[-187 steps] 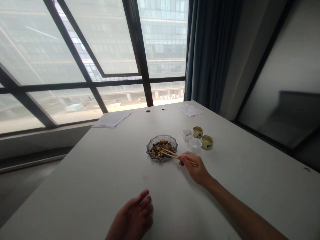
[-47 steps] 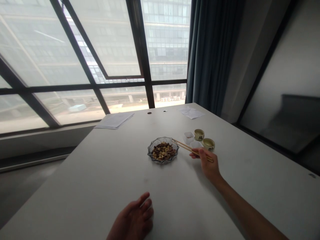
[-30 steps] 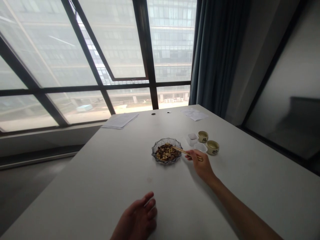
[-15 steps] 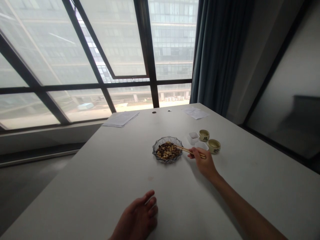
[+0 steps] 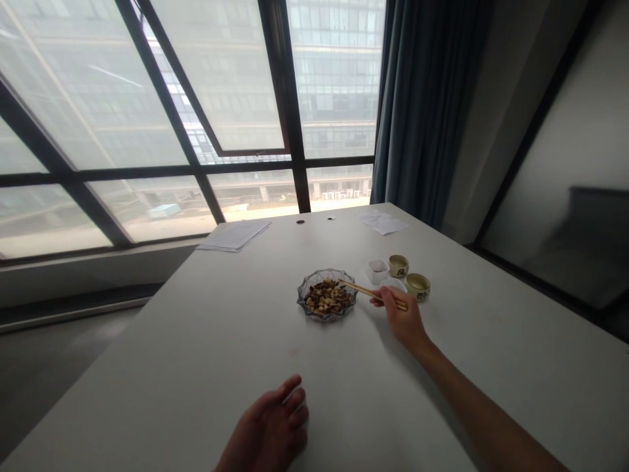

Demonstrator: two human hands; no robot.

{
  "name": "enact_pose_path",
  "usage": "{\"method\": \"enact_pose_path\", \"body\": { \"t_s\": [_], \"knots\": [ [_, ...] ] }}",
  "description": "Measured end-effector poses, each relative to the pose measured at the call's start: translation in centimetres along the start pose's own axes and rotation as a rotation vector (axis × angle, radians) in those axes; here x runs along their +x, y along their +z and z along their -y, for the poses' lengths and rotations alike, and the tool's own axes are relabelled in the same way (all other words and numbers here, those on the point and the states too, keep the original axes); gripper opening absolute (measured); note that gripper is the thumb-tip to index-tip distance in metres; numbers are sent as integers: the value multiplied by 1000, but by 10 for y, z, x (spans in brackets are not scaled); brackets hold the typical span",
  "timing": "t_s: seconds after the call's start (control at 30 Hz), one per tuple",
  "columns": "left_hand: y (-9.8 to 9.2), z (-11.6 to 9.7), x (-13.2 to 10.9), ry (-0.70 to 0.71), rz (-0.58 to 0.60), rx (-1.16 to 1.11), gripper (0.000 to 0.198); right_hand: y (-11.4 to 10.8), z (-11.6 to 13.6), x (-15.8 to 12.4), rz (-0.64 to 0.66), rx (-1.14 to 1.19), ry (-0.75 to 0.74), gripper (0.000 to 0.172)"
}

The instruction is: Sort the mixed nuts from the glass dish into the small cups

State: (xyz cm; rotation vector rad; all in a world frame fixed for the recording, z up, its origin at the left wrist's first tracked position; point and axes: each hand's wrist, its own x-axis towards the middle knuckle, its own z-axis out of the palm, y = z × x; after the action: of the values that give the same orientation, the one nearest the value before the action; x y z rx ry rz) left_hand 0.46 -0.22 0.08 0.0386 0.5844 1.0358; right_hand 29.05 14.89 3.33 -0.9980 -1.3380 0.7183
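Observation:
My right hand [image 5: 401,316] is closed around a pair of wooden chopsticks [image 5: 364,290], whose tips reach over the right side of a clear glass bowl [image 5: 301,298]. The bowl has a scalloped rim and holds a mix of brown and pale pieces [image 5: 327,298] that look like nuts or seeds. Whether the tips pinch a piece is too small to tell. My left hand [image 5: 270,423] rests palm up near the front of the table, fingers loosely curled and apart, holding nothing. Just behind my right hand is a white dish [image 5: 394,284], partly hidden by it.
A small square white dish [image 5: 378,271] with a few dark bits stands beside two greenish cups with dark characters, a far cup [image 5: 398,265] and a near cup [image 5: 417,286]. Papers [image 5: 234,236] lie at the back left of the white table [image 5: 221,328], and more sheets [image 5: 383,223] at the back right.
The chopstick tips have lifted slightly and lie closer together above the bowl's contents. The view has shifted a little; my left hand keeps its pose.

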Motion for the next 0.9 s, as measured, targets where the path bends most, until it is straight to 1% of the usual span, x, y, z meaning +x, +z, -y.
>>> {"method": "enact_pose_path", "body": {
  "t_s": [0.1,0.2,0.3,0.37,0.47,0.6,0.77,0.9],
  "knots": [
    [1,1,0,4,-10,3,30,-11,4,9,-82,21,-36,46],
    [3,1,0,9,-17,18,28,-27,5,20,-206,13,-61,47],
    [4,1,0,14,-25,35,29,-42,1,24,-323,-7,-66,49],
    [5,1,0,15,-30,39,30,-49,-5,22,-366,-8,-61,49],
    [5,0,-1,17,-36,39,29,-56,-11,15,-385,-4,-32,47],
    [5,1,-2,13,-26,20,27,-60,-12,10,-414,-3,-18,46],
    [5,0,-1,16,-31,-2,23,-60,-12,9,-389,-11,-42,44],
    [4,0,0,4,-23,-8,25,-56,-16,3,-365,-4,-85,42]
  ]
}}
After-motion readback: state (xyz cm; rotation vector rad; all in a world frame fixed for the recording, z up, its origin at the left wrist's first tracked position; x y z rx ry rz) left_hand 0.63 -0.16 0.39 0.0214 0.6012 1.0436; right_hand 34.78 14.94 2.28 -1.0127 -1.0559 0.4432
